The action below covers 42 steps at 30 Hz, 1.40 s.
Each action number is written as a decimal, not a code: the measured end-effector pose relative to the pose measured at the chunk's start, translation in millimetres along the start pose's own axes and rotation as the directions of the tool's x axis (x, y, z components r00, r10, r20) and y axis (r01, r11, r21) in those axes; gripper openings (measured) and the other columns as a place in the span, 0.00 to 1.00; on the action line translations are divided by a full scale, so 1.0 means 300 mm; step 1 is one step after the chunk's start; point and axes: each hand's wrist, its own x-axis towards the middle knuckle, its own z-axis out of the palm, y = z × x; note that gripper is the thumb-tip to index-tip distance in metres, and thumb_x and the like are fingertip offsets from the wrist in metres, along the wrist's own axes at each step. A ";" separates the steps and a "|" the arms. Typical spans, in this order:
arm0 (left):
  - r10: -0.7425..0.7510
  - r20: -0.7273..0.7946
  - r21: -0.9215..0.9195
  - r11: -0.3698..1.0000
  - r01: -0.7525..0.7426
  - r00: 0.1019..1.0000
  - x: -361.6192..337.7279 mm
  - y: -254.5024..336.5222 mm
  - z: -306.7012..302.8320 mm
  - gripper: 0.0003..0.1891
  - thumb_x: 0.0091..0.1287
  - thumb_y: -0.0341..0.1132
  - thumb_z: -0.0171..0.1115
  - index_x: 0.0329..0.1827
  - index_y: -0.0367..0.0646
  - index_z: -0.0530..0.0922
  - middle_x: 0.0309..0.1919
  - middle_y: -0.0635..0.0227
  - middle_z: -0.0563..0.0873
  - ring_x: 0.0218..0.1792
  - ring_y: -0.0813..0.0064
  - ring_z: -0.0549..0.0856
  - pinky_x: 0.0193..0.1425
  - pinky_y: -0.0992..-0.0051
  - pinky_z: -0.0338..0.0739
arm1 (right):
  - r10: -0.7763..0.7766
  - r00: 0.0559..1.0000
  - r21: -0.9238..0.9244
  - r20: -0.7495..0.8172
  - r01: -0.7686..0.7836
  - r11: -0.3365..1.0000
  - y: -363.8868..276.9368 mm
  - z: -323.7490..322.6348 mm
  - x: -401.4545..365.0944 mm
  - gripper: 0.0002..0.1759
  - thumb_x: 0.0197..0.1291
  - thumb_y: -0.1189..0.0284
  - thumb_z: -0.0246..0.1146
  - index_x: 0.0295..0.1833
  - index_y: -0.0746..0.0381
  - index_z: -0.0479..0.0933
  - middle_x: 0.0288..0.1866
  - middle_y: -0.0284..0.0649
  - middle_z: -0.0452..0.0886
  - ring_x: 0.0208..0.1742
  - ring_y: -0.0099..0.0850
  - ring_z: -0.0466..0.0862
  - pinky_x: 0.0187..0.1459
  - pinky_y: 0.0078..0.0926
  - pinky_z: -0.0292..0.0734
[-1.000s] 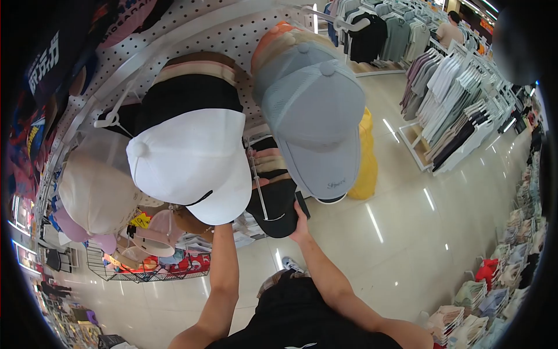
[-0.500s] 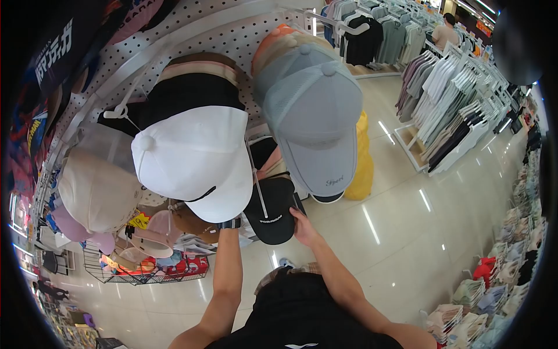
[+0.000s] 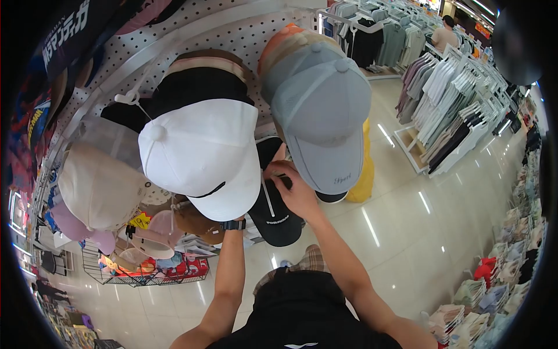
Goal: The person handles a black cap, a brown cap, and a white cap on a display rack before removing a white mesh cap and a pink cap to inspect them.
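A black cap (image 3: 278,218) with small pale lettering hangs low between two stacks of caps, a white display hook (image 3: 268,199) running down over it. My right hand (image 3: 296,189) is at the crown of this cap, thumb and bent fingers closed at its upper edge. A white cap (image 3: 200,154) with a short black mark fronts the left stack. Behind its brim my left hand is hidden; only the forearm and a dark wristwatch (image 3: 233,224) show. To the right of my fingers hangs a grey cap (image 3: 325,116) with script on its brim.
A perforated white panel (image 3: 203,35) backs the caps. Beige hats (image 3: 96,189) hang at left above a wire basket (image 3: 139,273). Clothes racks (image 3: 453,104) stand at right, with a person (image 3: 445,36) behind them. Small garments (image 3: 494,273) line the far right.
My right hand has moved up and left from the black cap's right side to its crown. The caps have shifted slightly right in view. My left hand stays behind the white cap.
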 end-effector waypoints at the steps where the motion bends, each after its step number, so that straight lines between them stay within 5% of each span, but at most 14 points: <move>1: 0.005 -0.004 0.004 1.000 -0.005 1.000 0.000 -0.001 -0.002 0.12 0.62 0.34 0.82 0.39 0.41 0.85 0.33 0.71 0.87 0.34 0.72 0.84 0.41 0.70 0.79 | -0.010 1.000 0.002 0.005 0.010 1.000 -0.001 0.007 0.023 0.12 0.70 0.77 0.66 0.57 0.63 0.85 0.58 0.46 0.87 0.61 0.46 0.86 0.66 0.38 0.77; 4: -0.011 -0.001 0.002 1.000 0.011 1.000 -0.004 -0.014 -0.008 0.12 0.63 0.34 0.82 0.39 0.41 0.85 0.33 0.71 0.87 0.34 0.72 0.84 0.41 0.70 0.79 | -0.081 0.986 0.123 0.148 0.063 0.990 0.011 0.022 0.091 0.07 0.71 0.79 0.67 0.52 0.67 0.84 0.48 0.44 0.88 0.51 0.40 0.89 0.54 0.32 0.83; 10: -0.047 0.006 0.000 0.999 0.047 0.999 0.013 -0.045 -0.019 0.11 0.63 0.33 0.82 0.40 0.41 0.86 0.33 0.70 0.88 0.34 0.72 0.84 0.42 0.70 0.79 | -0.160 0.958 0.043 0.236 0.155 0.987 0.072 0.029 0.140 0.05 0.70 0.81 0.67 0.49 0.68 0.84 0.46 0.44 0.87 0.46 0.38 0.89 0.46 0.31 0.86; 14: -0.067 0.018 -0.001 0.998 0.067 0.998 0.033 -0.065 -0.028 0.11 0.63 0.33 0.82 0.40 0.41 0.86 0.34 0.70 0.88 0.34 0.72 0.85 0.42 0.70 0.79 | -0.186 0.975 0.070 0.123 0.178 0.981 0.099 0.048 0.149 0.03 0.64 0.75 0.70 0.41 0.61 0.88 0.39 0.40 0.88 0.43 0.41 0.85 0.48 0.36 0.79; 17: -0.077 0.025 0.005 0.997 0.077 0.997 0.047 -0.078 -0.035 0.11 0.63 0.33 0.82 0.40 0.41 0.86 0.34 0.70 0.88 0.35 0.72 0.85 0.42 0.70 0.79 | -0.224 0.962 0.025 0.156 0.222 0.975 0.063 0.008 0.158 0.04 0.65 0.75 0.71 0.44 0.59 0.87 0.39 0.38 0.88 0.41 0.39 0.87 0.47 0.36 0.80; 19: -0.085 0.034 0.005 0.996 0.085 0.996 0.055 -0.090 -0.035 0.11 0.63 0.33 0.81 0.40 0.41 0.86 0.34 0.70 0.88 0.35 0.72 0.85 0.43 0.70 0.80 | -0.168 0.964 0.102 0.208 0.149 0.984 0.045 -0.024 0.159 0.09 0.67 0.81 0.70 0.52 0.64 0.84 0.47 0.41 0.87 0.46 0.34 0.91 0.50 0.27 0.85; 23: -0.100 0.042 -0.001 0.995 0.100 0.994 0.072 -0.109 -0.044 0.11 0.63 0.33 0.81 0.41 0.40 0.86 0.34 0.70 0.88 0.35 0.72 0.85 0.43 0.70 0.80 | -0.111 0.941 0.245 0.319 0.031 0.969 0.097 -0.028 0.192 0.20 0.63 0.78 0.74 0.60 0.61 0.82 0.52 0.42 0.87 0.53 0.36 0.90 0.54 0.29 0.84; 26: -0.104 0.041 0.001 0.995 0.104 0.994 0.082 -0.116 -0.051 0.10 0.63 0.32 0.81 0.41 0.40 0.86 0.35 0.70 0.88 0.35 0.72 0.85 0.43 0.70 0.80 | -0.228 0.931 0.062 0.285 0.219 0.974 0.076 -0.041 0.253 0.33 0.58 0.76 0.78 0.70 0.60 0.76 0.54 0.44 0.87 0.55 0.39 0.89 0.55 0.33 0.84; 29: -0.111 0.042 0.007 0.994 0.110 0.993 0.083 -0.122 -0.056 0.10 0.64 0.32 0.81 0.41 0.40 0.86 0.35 0.70 0.89 0.35 0.72 0.85 0.43 0.70 0.80 | -0.160 0.904 0.022 0.396 0.165 0.986 0.115 -0.020 0.305 0.40 0.55 0.75 0.80 0.73 0.62 0.72 0.54 0.47 0.86 0.57 0.39 0.88 0.59 0.36 0.83; 31: -0.119 0.038 0.006 0.993 0.119 0.992 0.091 -0.128 -0.054 0.10 0.64 0.32 0.81 0.41 0.40 0.86 0.35 0.70 0.89 0.36 0.72 0.85 0.44 0.70 0.80 | -0.070 0.846 0.345 0.528 -0.139 0.928 0.240 0.040 0.320 0.46 0.54 0.75 0.81 0.77 0.63 0.67 0.54 0.47 0.86 0.57 0.37 0.88 0.62 0.35 0.83; 32: -0.120 0.042 0.007 0.993 0.119 0.992 0.084 -0.126 -0.056 0.10 0.64 0.32 0.81 0.41 0.40 0.87 0.35 0.70 0.89 0.36 0.72 0.85 0.44 0.70 0.80 | -0.073 0.846 0.348 0.528 -0.137 0.928 0.226 0.035 0.335 0.46 0.54 0.75 0.81 0.77 0.63 0.67 0.54 0.47 0.86 0.57 0.37 0.88 0.62 0.35 0.83; 34: -0.126 0.039 0.011 0.992 0.126 0.991 0.080 -0.130 -0.055 0.10 0.64 0.32 0.81 0.42 0.40 0.87 0.35 0.70 0.89 0.36 0.72 0.85 0.44 0.70 0.80 | 0.059 0.726 0.416 0.685 -0.457 0.787 0.197 0.028 0.360 0.37 0.58 0.77 0.80 0.72 0.65 0.72 0.55 0.45 0.85 0.58 0.34 0.87 0.62 0.33 0.84; 42: -0.138 0.026 0.007 0.990 0.138 0.990 0.060 -0.135 -0.055 0.10 0.64 0.31 0.80 0.42 0.40 0.87 0.36 0.69 0.89 0.36 0.72 0.86 0.44 0.70 0.80 | 0.017 0.755 0.381 0.655 -0.350 0.856 0.215 0.017 0.368 0.32 0.59 0.78 0.79 0.67 0.65 0.74 0.52 0.44 0.86 0.56 0.33 0.88 0.60 0.31 0.85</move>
